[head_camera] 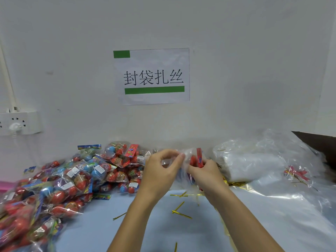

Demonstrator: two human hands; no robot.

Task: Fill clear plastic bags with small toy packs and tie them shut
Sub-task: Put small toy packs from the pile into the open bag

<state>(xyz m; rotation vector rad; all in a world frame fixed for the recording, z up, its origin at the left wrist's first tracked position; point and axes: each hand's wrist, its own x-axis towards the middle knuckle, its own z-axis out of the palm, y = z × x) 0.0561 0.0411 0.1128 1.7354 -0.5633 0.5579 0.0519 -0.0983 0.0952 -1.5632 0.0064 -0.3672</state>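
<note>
Left grip (164, 165): pinching the mouth of the clear bag (185, 161), holding it apart for loading.
Right grip (203, 171): curled round a red toy pack (199, 158), pushing it down inside.
Bag: raised off the table (145, 224), between both hands.
Toy heap (60, 182): piled left, within easy reach.
Gold ties (179, 210): scattered near, probably ready for closing.
Spare bags (251, 160): stacked right.

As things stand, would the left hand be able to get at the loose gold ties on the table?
Probably not yet: the left hand pinches the bag. The ties lie unobstructed just below, once it lets go.
</note>
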